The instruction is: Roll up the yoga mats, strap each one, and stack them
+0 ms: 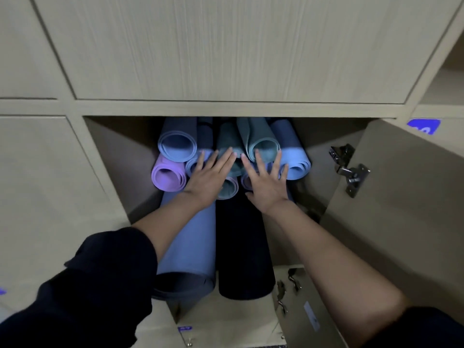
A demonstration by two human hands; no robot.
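- Both hands, the left hand (207,175) and right hand (267,183), press flat with straight, spread fingers on rolled mats (175,146).
- They grip nothing inside the open cabinet (110,156).

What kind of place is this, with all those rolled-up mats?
Probably a yoga studio or gym storeroom. A purple rolled foam mat, a light blue rolled foam mat and others fill a pale wooden cupboard among matching closed doors, near a small blue label.

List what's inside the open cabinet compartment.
Rolled foam mats: light blue mat, purple mat, teal mat, long black mat. The left hand and right hand cover middle rolls; back hidden.
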